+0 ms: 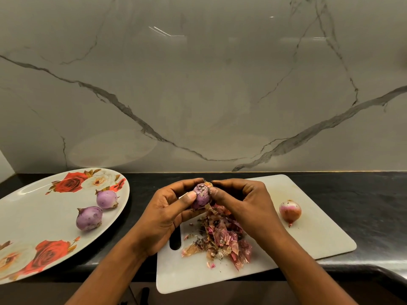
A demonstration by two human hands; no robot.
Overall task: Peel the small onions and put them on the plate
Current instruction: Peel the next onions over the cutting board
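Note:
My left hand [168, 209] grips a small purple onion [201, 198] above the white cutting board [319, 238], thumb across its side. My right hand [240, 201] pinches the skin at the onion's top with curled fingers. Two peeled purple onions [89, 217] [107, 199] lie on the rose-patterned plate [44, 205] at the left. One unpeeled reddish onion [290, 211] rests on the board to the right of my hands.
A heap of pink and brown onion skins [222, 236] lies on the board under my hands. The board sits on a black counter [363, 194] and overhangs its front edge. A marble wall [198, 84] stands right behind.

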